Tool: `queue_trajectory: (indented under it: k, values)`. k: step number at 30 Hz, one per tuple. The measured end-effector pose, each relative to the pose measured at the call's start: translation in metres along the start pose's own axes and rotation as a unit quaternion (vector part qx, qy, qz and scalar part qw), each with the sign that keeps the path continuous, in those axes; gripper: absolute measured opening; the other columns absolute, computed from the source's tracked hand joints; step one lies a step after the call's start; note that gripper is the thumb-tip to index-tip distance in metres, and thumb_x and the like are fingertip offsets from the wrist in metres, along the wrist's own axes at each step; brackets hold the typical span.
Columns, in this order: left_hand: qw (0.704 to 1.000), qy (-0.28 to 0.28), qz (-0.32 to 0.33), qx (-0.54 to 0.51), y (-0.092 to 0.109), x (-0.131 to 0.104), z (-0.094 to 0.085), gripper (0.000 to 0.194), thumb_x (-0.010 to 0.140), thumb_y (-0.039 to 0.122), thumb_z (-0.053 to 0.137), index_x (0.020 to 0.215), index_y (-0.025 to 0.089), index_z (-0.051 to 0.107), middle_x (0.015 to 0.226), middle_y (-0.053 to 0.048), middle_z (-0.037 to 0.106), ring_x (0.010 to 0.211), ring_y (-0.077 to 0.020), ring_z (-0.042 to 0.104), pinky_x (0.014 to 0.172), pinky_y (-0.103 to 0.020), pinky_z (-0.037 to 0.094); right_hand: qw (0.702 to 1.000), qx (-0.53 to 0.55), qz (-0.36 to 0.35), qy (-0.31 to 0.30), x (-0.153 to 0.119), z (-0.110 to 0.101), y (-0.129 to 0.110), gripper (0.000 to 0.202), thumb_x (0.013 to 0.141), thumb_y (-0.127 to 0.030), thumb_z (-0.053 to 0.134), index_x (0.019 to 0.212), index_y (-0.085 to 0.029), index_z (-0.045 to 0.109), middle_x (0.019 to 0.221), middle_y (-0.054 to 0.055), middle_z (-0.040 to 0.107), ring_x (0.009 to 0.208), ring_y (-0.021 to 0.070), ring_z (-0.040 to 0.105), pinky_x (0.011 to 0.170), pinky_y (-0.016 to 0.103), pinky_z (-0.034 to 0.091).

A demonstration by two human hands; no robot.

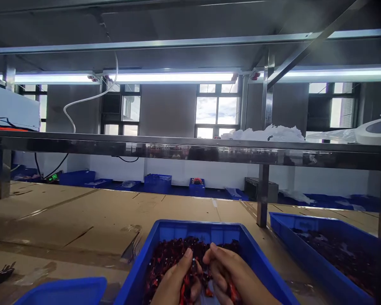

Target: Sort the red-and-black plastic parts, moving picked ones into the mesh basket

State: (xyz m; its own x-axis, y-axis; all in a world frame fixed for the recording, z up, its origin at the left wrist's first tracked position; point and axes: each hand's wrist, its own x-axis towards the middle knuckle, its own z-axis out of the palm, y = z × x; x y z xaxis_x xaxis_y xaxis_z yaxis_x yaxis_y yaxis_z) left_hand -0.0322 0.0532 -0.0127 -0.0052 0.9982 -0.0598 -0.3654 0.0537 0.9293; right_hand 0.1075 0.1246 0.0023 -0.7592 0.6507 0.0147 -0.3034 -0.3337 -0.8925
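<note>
A blue plastic bin [263, 258] stands in front of me, with many small glossy dark red and black pieces [168, 254] heaped inside. Both hands are over the bin, close together and palms facing each other. My left hand [174, 279] has its thumb up and its fingers curled around some of the red and black pieces. Opposite it, my right hand [233, 271] is curled too, thumb and forefinger close, with bright red bits showing under its fingers. The exact kind of the pieces is too small to tell. A bit of clear plastic shows between the hands.
Another blue bin [324, 254] of dark pieces stands at right, past a metal post [263, 195]. A blue tray [63, 292] lies at lower left, near a black object [1, 275]. A metal shelf [178, 148] crosses above the cardboard-covered table [82, 212].
</note>
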Motion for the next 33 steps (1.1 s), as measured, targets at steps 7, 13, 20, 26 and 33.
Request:
queue_trajectory:
  k: [7, 13, 20, 26, 33]
  values:
    - [0.999, 0.002, -0.022, 0.034, -0.007, 0.009, -0.006, 0.073, 0.063, 0.088, 0.053, 0.082, 0.018, 0.056, 0.042, 0.008, 0.045, 0.035, -0.0078, 0.042, 0.041, -0.019, 0.031, 0.991, -0.057, 0.121, 0.017, -0.006, -0.003, -0.012, 0.073, 0.09, -0.072, 0.024, 0.096, -0.01, 0.062, 0.057, 0.0, 0.055, 0.032, 0.0058, 0.042, 0.029, 0.015, 0.018]
    - [0.998, -0.04, -0.036, -0.012, -0.003, 0.003, -0.006, 0.057, 0.079, 0.076, 0.049, 0.072, 0.019, 0.053, 0.045, 0.006, 0.045, 0.034, -0.0079, 0.042, 0.038, -0.02, 0.025, 0.938, -0.322, -0.122, 0.031, -0.021, 0.008, -0.011, 0.059, 0.063, -0.051, 0.083, 0.108, -0.019, 0.062, 0.054, -0.011, 0.034, 0.049, 0.0066, 0.028, 0.046, 0.018, 0.02]
    - [0.994, -0.107, -0.001, 0.006, 0.005, -0.017, 0.005, 0.06, 0.084, 0.072, 0.047, 0.059, 0.017, 0.051, 0.054, 0.002, 0.046, 0.05, -0.0081, 0.04, 0.048, -0.019, 0.03, 0.854, -0.461, -0.238, -0.045, -0.038, 0.018, -0.012, 0.044, 0.078, -0.043, 0.07, 0.114, -0.02, 0.061, 0.06, -0.007, 0.051, 0.051, 0.0104, 0.045, 0.051, 0.023, 0.032]
    - [0.996, -0.045, -0.007, 0.082, 0.009, -0.018, 0.004, 0.067, 0.067, 0.084, 0.055, 0.058, 0.018, 0.053, 0.055, 0.003, 0.046, 0.051, -0.01, 0.046, 0.048, -0.021, 0.034, 0.897, -0.388, -0.207, -0.038, -0.042, 0.025, -0.008, 0.028, 0.082, -0.041, 0.066, 0.099, -0.019, 0.065, 0.056, -0.007, 0.046, 0.054, 0.0114, 0.052, 0.051, 0.022, 0.035]
    - [0.993, -0.11, -0.026, 0.047, 0.015, -0.026, 0.013, 0.074, 0.069, 0.091, 0.037, 0.062, 0.019, 0.055, 0.038, 0.006, 0.032, 0.035, -0.0069, 0.026, 0.041, -0.02, 0.021, 0.995, 0.019, -0.009, -0.098, -0.035, 0.02, -0.01, 0.041, 0.091, -0.053, 0.051, 0.068, -0.02, 0.05, 0.041, -0.01, 0.039, 0.027, 0.0021, 0.018, 0.028, 0.015, 0.013]
